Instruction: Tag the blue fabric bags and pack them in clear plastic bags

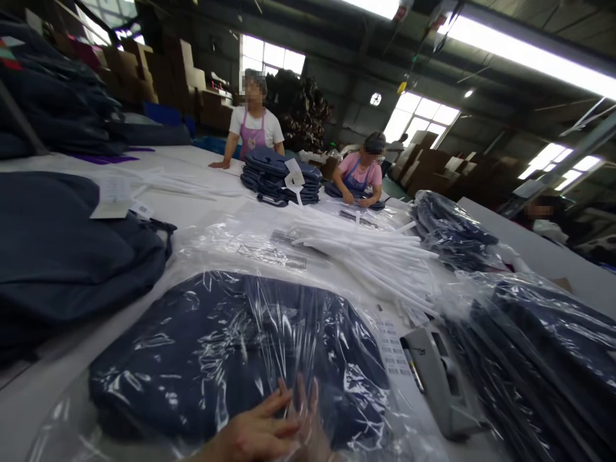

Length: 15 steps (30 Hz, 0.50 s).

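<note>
Navy garment in its clear plastic bag (231, 353) lying flat at the near table edge, beside a grey tape dispenser (440, 378). Left hand (255, 433) spread flat on the film, fingers open; right hand (310, 423) apparently inside the bag, state hard to tell. Best pressed evenly, smoothing air outward, keeping the fold square. White strips (366, 253) heaped beyond.

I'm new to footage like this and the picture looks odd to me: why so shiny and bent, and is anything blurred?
Head view: ceiling strip lights and windows blow out white; their glare streaks across the plastic bag over the dark folded garment; the wide lens tilts and bows the table and roof lines; the left hand and right hand at the bottom edge look soft; co-workers' faces are pixelated.
</note>
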Each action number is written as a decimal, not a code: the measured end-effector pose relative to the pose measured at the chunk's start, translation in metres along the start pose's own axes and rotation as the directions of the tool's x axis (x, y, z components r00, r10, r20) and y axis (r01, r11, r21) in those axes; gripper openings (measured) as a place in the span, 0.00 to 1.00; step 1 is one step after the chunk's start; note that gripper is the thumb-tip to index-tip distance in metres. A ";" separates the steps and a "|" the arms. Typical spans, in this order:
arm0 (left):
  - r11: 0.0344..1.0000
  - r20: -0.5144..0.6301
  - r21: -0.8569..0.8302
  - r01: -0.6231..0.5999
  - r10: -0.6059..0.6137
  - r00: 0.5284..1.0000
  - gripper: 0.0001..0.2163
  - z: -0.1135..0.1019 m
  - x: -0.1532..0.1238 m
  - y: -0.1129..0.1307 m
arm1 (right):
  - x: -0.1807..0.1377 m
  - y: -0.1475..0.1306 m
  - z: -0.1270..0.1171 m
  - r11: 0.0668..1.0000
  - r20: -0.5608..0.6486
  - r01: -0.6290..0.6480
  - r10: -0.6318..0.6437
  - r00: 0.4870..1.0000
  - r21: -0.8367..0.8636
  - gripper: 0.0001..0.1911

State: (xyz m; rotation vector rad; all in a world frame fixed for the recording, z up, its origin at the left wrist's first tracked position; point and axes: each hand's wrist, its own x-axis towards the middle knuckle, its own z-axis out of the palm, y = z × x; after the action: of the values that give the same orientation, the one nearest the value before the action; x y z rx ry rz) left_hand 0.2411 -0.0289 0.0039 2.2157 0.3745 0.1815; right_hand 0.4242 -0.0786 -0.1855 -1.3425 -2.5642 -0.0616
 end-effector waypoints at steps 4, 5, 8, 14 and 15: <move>0.980 0.104 0.194 0.045 -0.066 0.992 0.23 0.027 -0.010 -0.027 | 0.008 -0.002 0.000 0.996 -0.080 -0.010 0.002 0.997 -0.093 0.33; 0.974 0.108 0.222 0.047 -0.072 0.992 0.23 0.033 -0.015 -0.029 | 0.008 -0.002 0.001 0.997 -0.079 -0.009 0.003 0.997 -0.076 0.34; 0.993 0.062 0.122 0.001 -0.009 0.998 0.20 0.026 -0.022 -0.012 | 0.006 -0.003 0.001 1.000 -0.052 -0.002 0.003 0.999 0.013 0.38; 0.968 -0.352 -0.235 0.084 -0.165 0.921 0.29 -0.051 0.007 0.006 | 0.010 -0.004 -0.026 1.000 -0.068 -0.016 0.015 0.998 -0.022 0.36; 0.967 -0.372 -0.217 0.137 -0.212 0.904 0.32 -0.052 0.012 -0.005 | 0.012 -0.005 -0.030 0.999 -0.079 -0.029 0.026 0.997 -0.036 0.35</move>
State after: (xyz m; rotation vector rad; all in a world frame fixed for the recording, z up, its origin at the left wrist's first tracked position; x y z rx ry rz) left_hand 0.2381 0.0163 0.0317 1.9410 0.7440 0.5462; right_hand 0.4196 -0.0768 -0.1529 -1.3609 -2.4910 -0.1546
